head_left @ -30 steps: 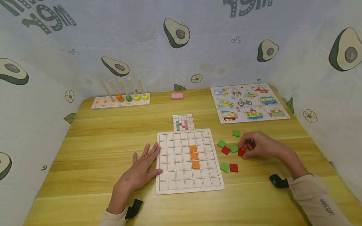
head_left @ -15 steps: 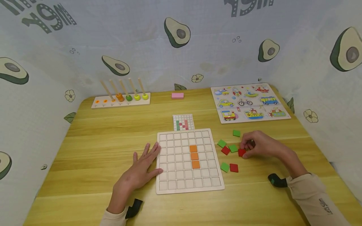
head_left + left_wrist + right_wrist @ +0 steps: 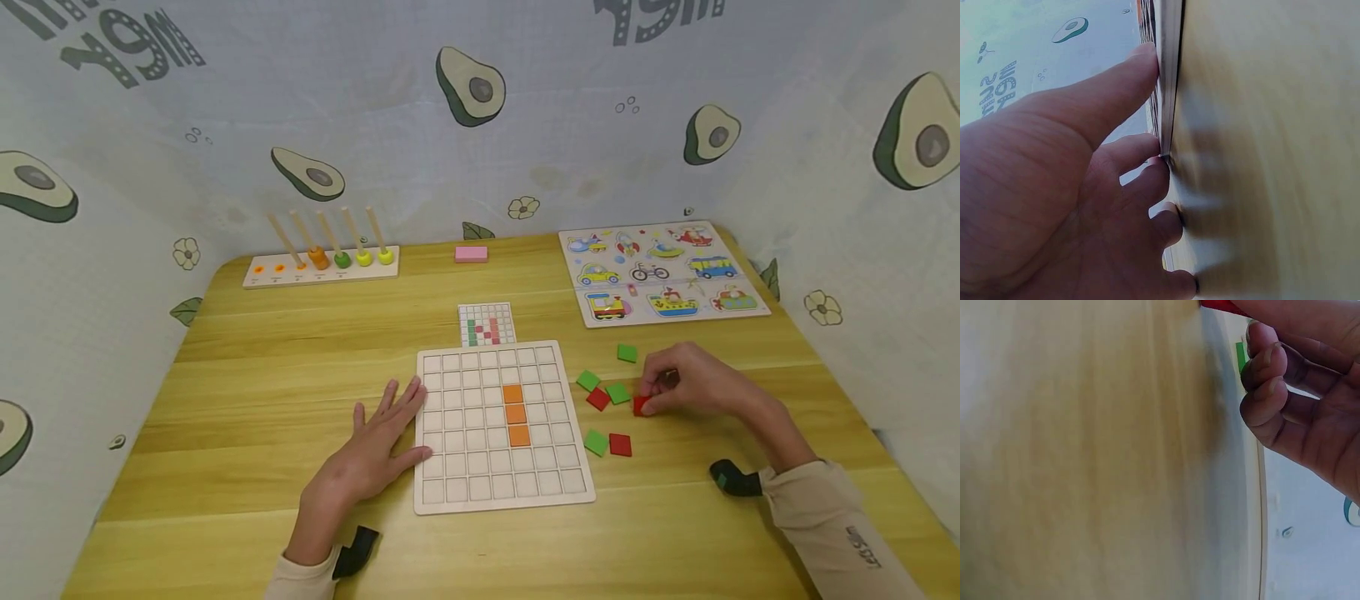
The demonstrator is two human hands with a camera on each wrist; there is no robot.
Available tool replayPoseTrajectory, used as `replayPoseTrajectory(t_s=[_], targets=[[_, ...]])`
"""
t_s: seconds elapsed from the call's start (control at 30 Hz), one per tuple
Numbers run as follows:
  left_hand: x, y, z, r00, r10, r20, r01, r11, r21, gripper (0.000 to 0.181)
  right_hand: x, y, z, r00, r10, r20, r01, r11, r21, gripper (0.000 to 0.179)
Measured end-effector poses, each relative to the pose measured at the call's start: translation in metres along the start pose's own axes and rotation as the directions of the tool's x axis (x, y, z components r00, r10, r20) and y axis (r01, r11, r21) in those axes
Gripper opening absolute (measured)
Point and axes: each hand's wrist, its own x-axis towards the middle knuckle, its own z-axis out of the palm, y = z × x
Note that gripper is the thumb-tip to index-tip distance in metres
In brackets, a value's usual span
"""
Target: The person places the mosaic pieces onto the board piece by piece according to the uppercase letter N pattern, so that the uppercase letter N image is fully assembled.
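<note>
My left hand (image 3: 371, 458) lies with spread fingers at the left edge of the white grid board (image 3: 480, 492); its thumb and a fingertip touch the rim. In the left wrist view the thumb (image 3: 1116, 87) meets the board's edge. Three orange tiles (image 3: 515, 414) form a column on the board. My right hand (image 3: 693, 383) pinches a red tile (image 3: 641, 406), partly covered by the thumb, at the table surface. The right wrist view shows that tile only at the top edge, with the other fingers curled. Around it lie several green tiles (image 3: 618, 393) and two more red tiles (image 3: 620, 445).
Behind the board is a small pattern card (image 3: 486, 324). Farther back stand a peg counting stand (image 3: 322, 277), a pink block (image 3: 471, 254) and a vehicle puzzle board (image 3: 663, 273). A patterned cloth (image 3: 375, 108) hangs behind the wooden table (image 3: 300, 350).
The right fingers have closed in on the red tile, covering more of it, and the tile has shifted very slightly. My left hand and the board have stayed in place.
</note>
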Motion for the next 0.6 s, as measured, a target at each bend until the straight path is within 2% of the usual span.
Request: replayPoseTrajectory(t_s=[0.27,0.5,0.6], targets=[[-0.0003,-0.0001,-0.0012,1.000,0.000,0.005,0.000,1.000,-0.003,0.082,0.0005,-0.0009,-0.0022,0.999,-0.033,-0.012,0.033,0.999,0.008,0.014],[-0.0003,-0.0006,-0.0012,1.000,-0.003,0.003,0.003,1.000,-0.005,0.082,0.0014,-0.0051,-0.0030,1.000,0.014,0.001,-0.015,0.999,0.033,0.009],[-0.0001,0.0000,-0.0009,1.000,-0.004,0.004,0.004,1.000,-0.009,0.083,0.0026,-0.0098,-0.0019,1.000,0.008,-0.009,-0.007,1.000,0.028,0.007]])
